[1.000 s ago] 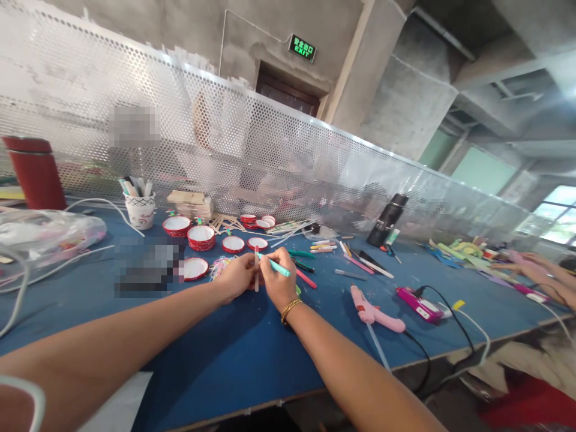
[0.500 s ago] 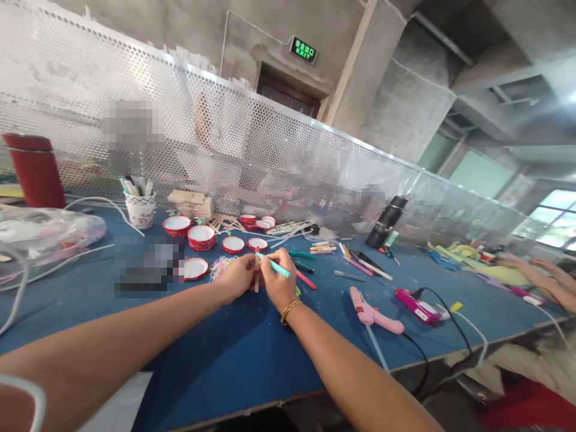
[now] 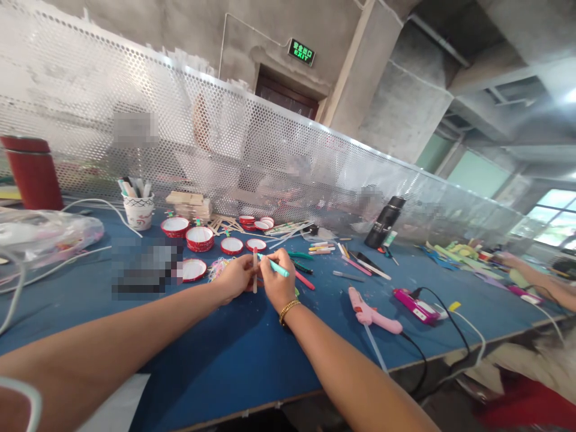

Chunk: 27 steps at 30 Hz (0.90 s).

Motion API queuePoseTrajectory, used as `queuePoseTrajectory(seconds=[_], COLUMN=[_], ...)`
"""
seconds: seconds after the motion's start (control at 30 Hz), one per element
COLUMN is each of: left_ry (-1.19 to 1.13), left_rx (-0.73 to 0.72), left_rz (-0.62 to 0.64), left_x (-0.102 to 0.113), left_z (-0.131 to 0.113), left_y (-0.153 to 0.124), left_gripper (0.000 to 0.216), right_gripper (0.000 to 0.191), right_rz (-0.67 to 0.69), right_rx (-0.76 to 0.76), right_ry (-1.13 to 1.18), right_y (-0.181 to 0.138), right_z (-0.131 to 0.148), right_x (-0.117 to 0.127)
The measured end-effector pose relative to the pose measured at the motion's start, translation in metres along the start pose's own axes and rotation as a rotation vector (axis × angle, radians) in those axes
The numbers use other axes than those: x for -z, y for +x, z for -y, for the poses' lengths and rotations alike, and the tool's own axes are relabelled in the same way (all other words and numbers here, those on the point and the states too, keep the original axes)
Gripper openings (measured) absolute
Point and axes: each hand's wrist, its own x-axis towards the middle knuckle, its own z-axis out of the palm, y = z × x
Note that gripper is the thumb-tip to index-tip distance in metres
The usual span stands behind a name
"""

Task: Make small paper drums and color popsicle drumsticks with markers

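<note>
My left hand [image 3: 236,277] is closed around a thin wooden stick [image 3: 255,270] that it holds upright over the blue table [image 3: 234,354]. My right hand [image 3: 275,281], with a gold bracelet at the wrist, pinches a teal marker pen [image 3: 275,266] whose tip touches the stick. Both hands meet near the table's middle. A small red piece shows partly under the hands; I cannot make it out. Several red-rimmed round lids [image 3: 200,237] with white tops lie just behind my hands.
A pink glue gun [image 3: 371,313] and a magenta device [image 3: 413,302] with black cables lie to the right. Pens and sticks are scattered behind. A cup of pens [image 3: 138,210], a red flask [image 3: 32,173], a black bottle [image 3: 386,222] and a perforated metal screen [image 3: 279,168] stand behind. Another person's hands [image 3: 535,277] work at far right.
Almost nothing: my hands stay together on the stick and pen. The other person's arms at far right have shifted slightly.
</note>
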Motion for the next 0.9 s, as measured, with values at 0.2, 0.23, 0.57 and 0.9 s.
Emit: queuePoseTrajectory(seconds=[0.2, 0.23, 0.57, 0.9], left_ry=[0.009, 0.002, -0.029, -0.035], left_rx=[0.005, 0.004, -0.027, -0.025], left_rz=[0.005, 0.006, 0.029, 0.009], left_x=[0.0013, 0.0014, 0.0036, 0.0024], left_z=[0.0012, 0.0009, 0.0049, 0.0026], left_y=[0.0013, 0.0009, 0.0037, 0.001], left_gripper=[0.031, 0.031, 0.032, 0.031], right_gripper=[0.02, 0.02, 0.021, 0.019], right_rz=[-0.042, -0.038, 0.022, 0.021], right_rx=[-0.005, 0.008, 0.037, 0.038], right_ry=[-0.011, -0.008, 0.001, -0.012], right_y=[0.0008, 0.0004, -0.001, -0.0009], right_z=[-0.0032, -0.0025, 0.0026, 0.0013], right_x=[-0.0005, -0.0005, 0.0001, -0.0009])
